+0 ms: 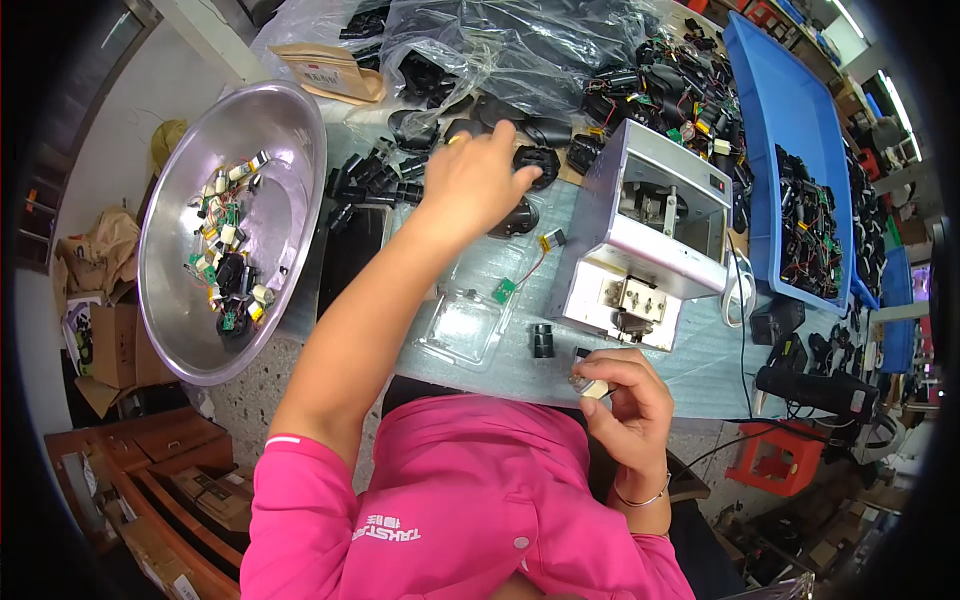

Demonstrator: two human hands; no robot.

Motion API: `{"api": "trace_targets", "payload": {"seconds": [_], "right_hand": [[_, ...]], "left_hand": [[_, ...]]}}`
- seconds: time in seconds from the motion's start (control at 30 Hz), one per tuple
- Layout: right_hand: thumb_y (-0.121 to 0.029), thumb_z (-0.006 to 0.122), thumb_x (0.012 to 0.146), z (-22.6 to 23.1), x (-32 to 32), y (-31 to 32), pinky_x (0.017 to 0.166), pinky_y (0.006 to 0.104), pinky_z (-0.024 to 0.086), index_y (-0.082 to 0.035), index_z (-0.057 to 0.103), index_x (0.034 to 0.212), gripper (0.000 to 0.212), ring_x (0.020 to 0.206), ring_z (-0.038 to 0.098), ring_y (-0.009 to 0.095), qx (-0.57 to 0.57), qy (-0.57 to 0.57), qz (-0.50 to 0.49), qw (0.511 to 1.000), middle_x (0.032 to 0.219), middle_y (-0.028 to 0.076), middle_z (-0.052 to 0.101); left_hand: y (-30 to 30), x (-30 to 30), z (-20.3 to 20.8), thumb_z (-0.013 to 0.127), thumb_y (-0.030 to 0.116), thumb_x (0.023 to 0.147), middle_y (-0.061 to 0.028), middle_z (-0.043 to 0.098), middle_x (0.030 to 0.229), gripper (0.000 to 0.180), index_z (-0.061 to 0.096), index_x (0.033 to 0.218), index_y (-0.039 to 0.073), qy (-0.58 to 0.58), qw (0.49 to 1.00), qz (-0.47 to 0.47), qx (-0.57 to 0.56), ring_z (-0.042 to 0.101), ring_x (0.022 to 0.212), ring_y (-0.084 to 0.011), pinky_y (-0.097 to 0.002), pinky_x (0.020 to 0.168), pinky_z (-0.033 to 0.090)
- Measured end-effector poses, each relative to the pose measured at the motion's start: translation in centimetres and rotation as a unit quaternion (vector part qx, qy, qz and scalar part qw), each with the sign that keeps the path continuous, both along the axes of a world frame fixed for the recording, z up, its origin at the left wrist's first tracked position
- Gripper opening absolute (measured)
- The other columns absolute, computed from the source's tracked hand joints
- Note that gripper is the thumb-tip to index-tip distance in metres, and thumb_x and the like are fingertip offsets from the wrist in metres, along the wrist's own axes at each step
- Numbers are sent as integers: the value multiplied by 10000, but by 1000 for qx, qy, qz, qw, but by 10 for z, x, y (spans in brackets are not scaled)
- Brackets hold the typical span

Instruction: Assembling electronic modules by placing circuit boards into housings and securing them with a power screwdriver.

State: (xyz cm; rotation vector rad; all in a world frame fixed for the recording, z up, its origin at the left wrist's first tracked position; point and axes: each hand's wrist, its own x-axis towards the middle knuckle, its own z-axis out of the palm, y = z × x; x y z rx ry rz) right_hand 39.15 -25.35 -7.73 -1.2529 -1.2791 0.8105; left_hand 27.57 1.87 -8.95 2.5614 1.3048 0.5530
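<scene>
While the right hand (625, 395) is pinching a small pale component (592, 388) between curled fingers (600, 372) close to the body, the left hand (472, 180) is reaching out over the worktop (700, 365), its fingers closing loosely onto a black plastic shell (537, 163) among scattered black housings (375, 180). It looks like a fetching step; pairing the parts would need a firm lift, clear of the grey press machine (650, 230).

one steel bowl (290, 130), two blue trays (790, 120)
</scene>
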Motion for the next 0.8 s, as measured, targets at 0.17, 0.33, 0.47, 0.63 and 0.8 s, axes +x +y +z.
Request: {"api": "trace_targets", "payload": {"seconds": [0.17, 0.33, 0.47, 0.63, 0.8], "right_hand": [[78, 726, 742, 3, -3, -4, 822, 279, 488, 26, 677, 1088, 353, 958, 587, 187, -11, 0, 0, 1000, 1052, 111, 575], [82, 755, 706, 3, -1, -4, 788, 261, 460, 0, 705, 1082, 388, 928, 561, 177, -2, -35, -19, 999, 1021, 80, 557], [43, 779, 695, 5, -2, -1, 795, 300, 463, 7, 691, 1096, 412, 919, 579, 204, 29, -67, -49, 996, 1021, 109, 611], [19, 802, 706, 5, -3, 8, 774, 331, 464, -15, 638, 1129, 455, 840, 611, 239, 114, -116, -18, 986, 1042, 136, 676], [16, 816, 703, 2, -19, 14, 778, 342, 478, -43, 646, 1110, 446, 851, 621, 266, 67, -150, -12, 986, 1041, 116, 704]], "left_hand": [[18, 21, -10, 726, 228, 831, -209, 680, 1003, 402, 517, 1114, 34, 1, 999, 40, -24, 658, 981, -400, -486, 834, 519], [17, 2, -17, 656, 64, 826, -190, 663, 1008, 275, 552, 1076, 16, -157, 988, -1, 7, 667, 944, -354, -433, 824, 527], [-19, -21, 9, 628, 2, 836, -122, 654, 964, 180, 639, 1015, -11, -296, 951, -86, -7, 648, 868, -219, -320, 779, 518], [-102, -69, 27, 685, -25, 854, -52, 673, 1009, 154, 677, 1002, 15, -282, 928, -134, -205, 620, 912, -112, -243, 716, 516], [-143, -73, 5, 685, -46, 884, -64, 674, 1126, 344, 585, 1210, -1, -357, 812, -102, -450, 628, 1056, -125, -243, 849, 537]]}}
